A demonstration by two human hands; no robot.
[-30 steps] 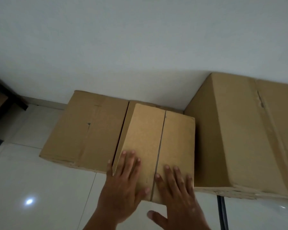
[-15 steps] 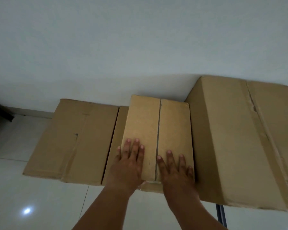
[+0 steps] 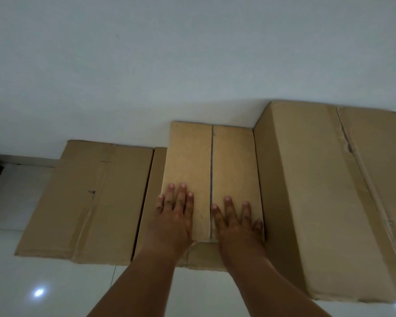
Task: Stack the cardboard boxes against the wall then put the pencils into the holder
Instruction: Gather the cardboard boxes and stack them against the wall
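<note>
Box, low box [image 3: 96,197], lies centre-left on the tiled floor [image 3: 32,282], its back edge at the wall [image 3: 169,65]. Left hand [image 3: 174,216], fingers straight, presses flat on the small box [image 3: 233,161] at frame centre. Right hand [image 3: 236,223] is flat beside it, across the lid seam. The small box sits on an under box [image 3: 204,257], its far end reaching the wall. A tall box [image 3: 325,202] touches it on the right.

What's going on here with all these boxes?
A person is stacking cardboard boxes along the wall. The left hand and right hand lie flat, fingers straight, on top of a small box. It sits on a lower box, between a flat box on the left and a tall box on the right. Its far edge looks to be at the wall. No pencils or holder are in view.
</note>
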